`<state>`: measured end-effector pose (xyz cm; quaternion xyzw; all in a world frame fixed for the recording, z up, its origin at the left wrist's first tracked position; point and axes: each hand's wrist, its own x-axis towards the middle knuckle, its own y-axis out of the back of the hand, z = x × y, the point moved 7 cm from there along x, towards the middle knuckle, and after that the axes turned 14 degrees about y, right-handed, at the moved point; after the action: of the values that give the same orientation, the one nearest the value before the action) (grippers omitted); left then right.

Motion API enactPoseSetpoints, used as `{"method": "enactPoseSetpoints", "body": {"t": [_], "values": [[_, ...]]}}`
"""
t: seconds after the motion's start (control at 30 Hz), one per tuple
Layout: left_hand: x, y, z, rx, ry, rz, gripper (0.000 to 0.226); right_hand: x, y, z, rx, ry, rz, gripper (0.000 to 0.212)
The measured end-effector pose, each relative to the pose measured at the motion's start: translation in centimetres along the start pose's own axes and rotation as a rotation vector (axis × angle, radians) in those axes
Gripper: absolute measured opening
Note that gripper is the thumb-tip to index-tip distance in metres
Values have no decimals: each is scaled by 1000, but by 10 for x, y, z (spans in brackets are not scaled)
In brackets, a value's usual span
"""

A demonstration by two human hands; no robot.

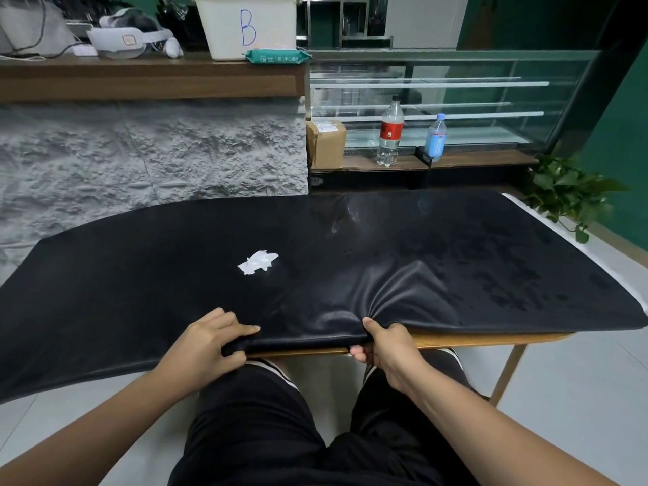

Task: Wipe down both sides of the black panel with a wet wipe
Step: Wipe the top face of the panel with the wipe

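Here the black panel [350,240] is covering the table [456,340], hiding all but its near edge and one leg. The left hand [207,342] and right hand [385,345] are gripping the panel's near edge, thumbs on top. The wet wipe [258,262] is lying crumpled on it, left of centre.

Panel [140,292] lies on the bench [473,340], covering its top. Wipe [258,262] on the panel, left of centre. Left hand [207,340] and right hand [385,345] at its near edge, apart. Behind right: two bottles [390,133], box [326,143] to their left.
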<state>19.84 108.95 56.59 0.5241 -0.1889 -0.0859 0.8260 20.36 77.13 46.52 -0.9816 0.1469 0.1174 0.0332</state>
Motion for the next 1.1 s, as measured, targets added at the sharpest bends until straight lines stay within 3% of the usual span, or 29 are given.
{"method": "enactPoseSetpoints", "body": {"t": [0.6, 0.77, 0.97, 1.1], "values": [[-10, -4, -24, 9, 31, 11, 47, -17, -15, 4, -25, -27, -116, 42], [-12, -9, -28, 6, 30, -9, 51, -23, -2, 1, -116, -149, -348, 59], [-4, 1, -23, -55, 31, 57, 47, -32, 14, -32, -395, -216, -700, 80], [13, 8, -19, -84, 71, 118, 34, -23, -3, -71, -473, -95, -751, 68]]}}
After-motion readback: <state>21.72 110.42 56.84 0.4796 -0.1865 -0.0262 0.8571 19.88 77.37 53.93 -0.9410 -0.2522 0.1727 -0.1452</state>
